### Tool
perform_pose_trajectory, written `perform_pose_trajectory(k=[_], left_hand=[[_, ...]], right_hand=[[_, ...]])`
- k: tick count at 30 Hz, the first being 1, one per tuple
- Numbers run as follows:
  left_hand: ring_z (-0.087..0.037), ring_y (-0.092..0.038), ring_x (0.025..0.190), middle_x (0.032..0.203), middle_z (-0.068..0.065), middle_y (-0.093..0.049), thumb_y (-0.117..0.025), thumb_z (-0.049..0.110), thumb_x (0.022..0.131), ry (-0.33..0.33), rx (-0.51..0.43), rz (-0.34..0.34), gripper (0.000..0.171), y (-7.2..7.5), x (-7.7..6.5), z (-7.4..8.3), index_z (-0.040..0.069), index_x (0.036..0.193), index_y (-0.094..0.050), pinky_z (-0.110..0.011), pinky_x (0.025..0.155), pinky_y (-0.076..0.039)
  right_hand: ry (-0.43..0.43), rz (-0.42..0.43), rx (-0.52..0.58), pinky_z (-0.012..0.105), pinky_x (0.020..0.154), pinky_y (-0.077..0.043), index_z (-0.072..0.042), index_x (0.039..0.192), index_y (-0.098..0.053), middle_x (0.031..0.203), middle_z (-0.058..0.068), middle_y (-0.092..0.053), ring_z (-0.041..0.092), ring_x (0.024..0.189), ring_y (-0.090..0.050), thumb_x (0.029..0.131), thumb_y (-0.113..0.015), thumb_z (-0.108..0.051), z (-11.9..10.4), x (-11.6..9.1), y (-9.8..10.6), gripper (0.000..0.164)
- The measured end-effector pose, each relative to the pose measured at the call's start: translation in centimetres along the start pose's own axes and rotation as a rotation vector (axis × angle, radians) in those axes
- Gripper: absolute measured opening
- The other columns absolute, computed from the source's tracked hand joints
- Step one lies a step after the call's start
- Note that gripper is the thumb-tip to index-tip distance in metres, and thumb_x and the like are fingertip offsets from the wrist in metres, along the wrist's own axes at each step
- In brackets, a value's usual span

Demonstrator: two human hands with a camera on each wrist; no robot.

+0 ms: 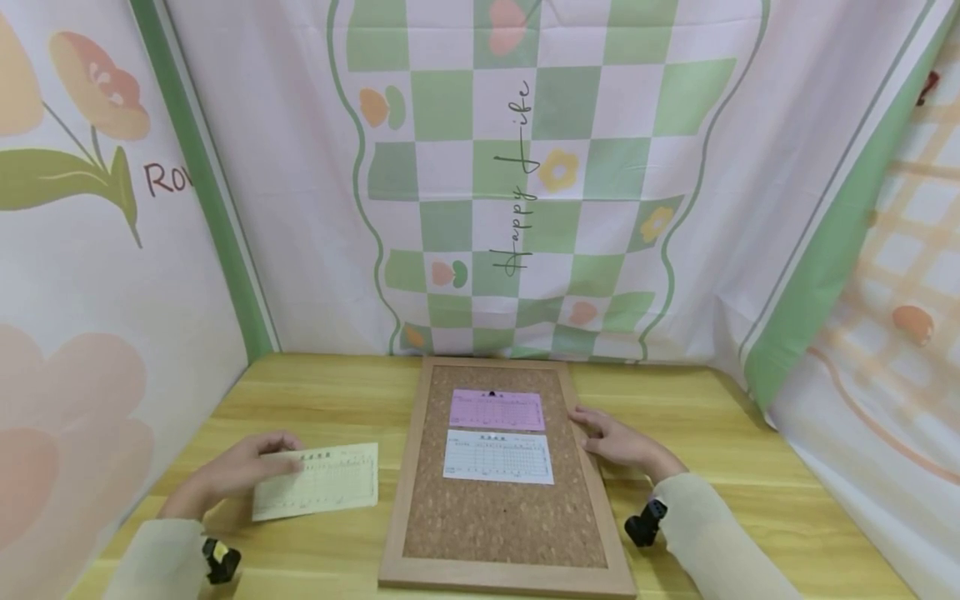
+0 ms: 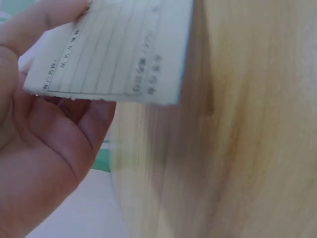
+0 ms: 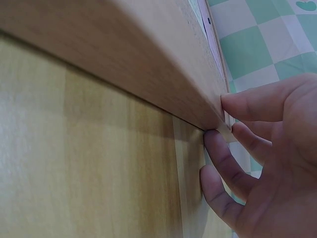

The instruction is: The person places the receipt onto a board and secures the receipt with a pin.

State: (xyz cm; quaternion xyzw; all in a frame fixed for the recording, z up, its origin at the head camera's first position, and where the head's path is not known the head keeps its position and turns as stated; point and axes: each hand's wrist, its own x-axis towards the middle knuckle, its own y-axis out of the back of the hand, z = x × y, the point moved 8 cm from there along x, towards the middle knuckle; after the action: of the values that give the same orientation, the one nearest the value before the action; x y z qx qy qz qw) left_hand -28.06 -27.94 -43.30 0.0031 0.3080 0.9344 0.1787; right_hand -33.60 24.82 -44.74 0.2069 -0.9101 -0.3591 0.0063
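Observation:
My left hand (image 1: 251,467) holds a pale yellow printed slip (image 1: 337,483) by its left part, thumb on top. In the left wrist view the slip (image 2: 119,54) is lifted off the table. A wood-framed corkboard (image 1: 465,533) lies flat on the table. On it are a pink slip (image 1: 495,412), with a small black pushpin (image 1: 492,393) at its top edge, and a white slip (image 1: 497,458) just below. My right hand (image 1: 618,437) touches the board's right edge. In the right wrist view its thumb (image 3: 247,105) rests against the frame (image 3: 148,54), other fingers along the side.
The yellowish wooden table (image 1: 697,417) extends to both sides of the board. A green-and-white checked curtain (image 1: 525,183) hangs behind it, and printed cloth panels (image 1: 82,250) stand at the sides. A black device (image 1: 647,523) is strapped at each wrist.

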Motion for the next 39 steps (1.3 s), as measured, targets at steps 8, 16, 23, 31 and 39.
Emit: perform_pose_trajectory(k=[8,16,23,31,39], left_hand=[[-0.023,-0.055,0.110,0.116,-0.008,-0.064,-0.067,0.032,0.096,0.038,-0.022,0.042,0.038,0.45,-0.04,-0.25,0.004,0.122,-0.063,-0.044,0.094,-0.042],[-0.024,-0.053,0.113,0.124,-0.010,-0.061,-0.066,0.033,0.096,0.053,-0.035,0.078,0.041,0.80,-0.22,0.18,0.006,0.126,-0.062,-0.054,0.098,-0.038],[-0.024,-0.053,0.113,0.125,-0.010,-0.061,-0.066,0.034,0.097,0.059,-0.077,0.076,0.041,0.91,-0.18,0.36,0.008,0.128,-0.061,-0.058,0.098,-0.039],[-0.026,-0.059,0.104,0.121,-0.011,-0.063,-0.064,0.034,0.098,0.067,-0.166,0.073,0.041,0.99,-0.22,0.47,0.007,0.129,-0.059,-0.041,0.088,-0.045],[-0.029,-0.064,0.097,0.120,-0.015,-0.064,-0.063,0.031,0.099,0.043,-0.226,0.048,0.044,0.89,-0.04,0.63,0.003,0.132,-0.055,-0.040,0.081,-0.052]], right_hand=[[0.018,-0.004,-0.006,0.068,0.110,-0.019,0.004,0.153,-0.033,0.159,0.033,-0.013,0.055,0.143,-0.011,0.100,-0.053,-0.005,-0.27,-0.08,0.00,0.057],[0.021,-0.008,-0.013,0.068,0.111,-0.018,0.004,0.153,-0.033,0.159,0.032,-0.013,0.055,0.143,-0.011,0.101,-0.052,-0.005,-0.24,0.01,-0.01,0.057],[0.032,-0.003,-0.006,0.068,0.110,-0.017,0.006,0.152,-0.033,0.159,0.033,-0.013,0.056,0.143,-0.009,0.099,-0.053,-0.003,-0.24,-0.02,0.01,0.058],[0.003,0.000,-0.003,0.068,0.111,-0.017,0.003,0.153,-0.033,0.160,0.031,-0.012,0.054,0.144,-0.009,0.100,-0.052,-0.004,0.11,0.04,-0.08,0.057],[0.010,-0.008,-0.006,0.069,0.110,-0.019,0.004,0.153,-0.032,0.159,0.032,-0.013,0.055,0.143,-0.010,0.100,-0.053,-0.005,-0.27,-0.14,-0.02,0.058]])
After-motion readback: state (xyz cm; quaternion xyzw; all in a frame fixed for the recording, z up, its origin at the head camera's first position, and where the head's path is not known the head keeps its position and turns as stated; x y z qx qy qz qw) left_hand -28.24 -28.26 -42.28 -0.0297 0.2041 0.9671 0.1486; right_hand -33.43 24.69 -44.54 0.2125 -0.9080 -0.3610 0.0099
